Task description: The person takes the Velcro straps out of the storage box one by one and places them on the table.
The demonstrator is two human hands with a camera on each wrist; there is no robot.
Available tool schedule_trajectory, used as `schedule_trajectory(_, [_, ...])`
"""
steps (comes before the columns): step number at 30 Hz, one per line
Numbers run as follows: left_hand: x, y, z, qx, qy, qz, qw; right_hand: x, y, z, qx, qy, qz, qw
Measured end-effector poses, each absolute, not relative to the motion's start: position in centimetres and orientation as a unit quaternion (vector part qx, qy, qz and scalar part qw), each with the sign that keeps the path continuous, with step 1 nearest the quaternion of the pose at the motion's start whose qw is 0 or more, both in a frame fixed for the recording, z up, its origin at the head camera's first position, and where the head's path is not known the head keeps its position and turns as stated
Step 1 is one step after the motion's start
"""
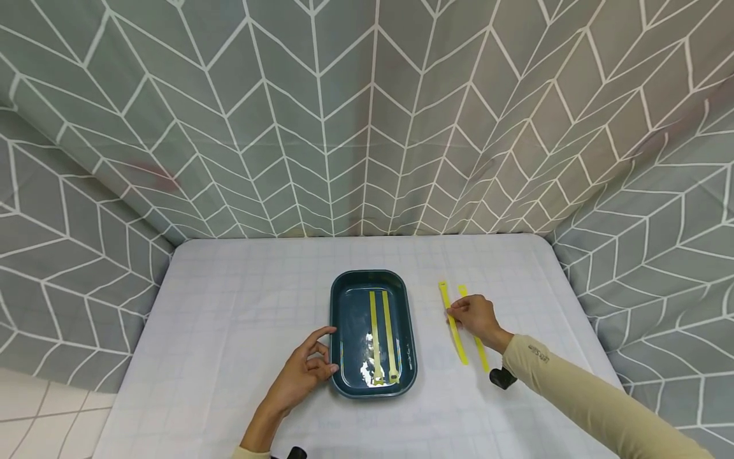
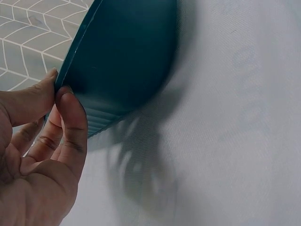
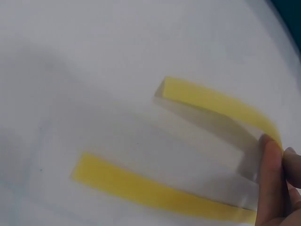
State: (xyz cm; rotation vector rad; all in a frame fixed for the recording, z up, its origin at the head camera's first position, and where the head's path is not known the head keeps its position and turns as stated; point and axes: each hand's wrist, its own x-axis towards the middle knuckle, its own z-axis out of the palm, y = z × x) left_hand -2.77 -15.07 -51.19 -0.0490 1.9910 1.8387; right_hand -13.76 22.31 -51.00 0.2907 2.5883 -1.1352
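My left hand (image 1: pixel 304 370) is at the left rim of a dark teal oblong tray (image 1: pixel 338 306), its thumb and a finger holding the edge (image 2: pixel 70 66). Inside the tray two yellow hook-and-loop cable ties (image 1: pixel 375 331) lie lengthwise side by side, their wider heads toward me. Right of the tray, my right hand (image 1: pixel 478 317) pinches another yellow cable tie (image 1: pixel 460 347) near its middle. In the right wrist view this tie (image 3: pixel 207 100) bends, its free end raised off the cloth. A further yellow tie (image 1: pixel 482 354) lies flat beneath the right hand, partly hidden by it.
A white cloth (image 1: pixel 246 306) covers the table. Grey curtains with white zigzag lines (image 1: pixel 355 127) hang along the back and both sides. Pale floor tiles (image 1: pixel 51 408) show at lower left. Small black devices (image 1: pixel 503 378) sit at both wrists.
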Motion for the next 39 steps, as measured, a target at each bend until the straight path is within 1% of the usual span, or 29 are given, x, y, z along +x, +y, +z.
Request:
schedule_trajectory(6, [-2.8, -15.0, -51.2, -0.018, 0.717, 0.663, 0.214, -13.7, 22.7, -51.2, 0.101, 0.907, -0.382, 0.149])
schedule_trajectory(13, [-2.7, -15.0, -51.1, -0.011, 0.716, 0.665, 0.213, -13.6, 23.1, -51.4, 0.1, 0.904, -0.381, 0.165])
schedule_trajectory(21, [-2.6, -15.0, -51.2, -0.012, 0.719, 0.661, 0.215, -13.7, 23.4, -51.5, 0.085, 0.934, -0.307, 0.159])
schedule_trajectory(27, [-2.6, -15.1, -51.3, -0.012, 0.718, 0.662, 0.214, -13.8, 23.3, -51.1, 0.065, 0.937, -0.307, 0.156])
schedule_trajectory(39, [-2.6, -15.0, -51.2, -0.01, 0.719, 0.662, 0.213, -13.8, 23.3, -51.2, 0.061, 0.944, -0.287, 0.151])
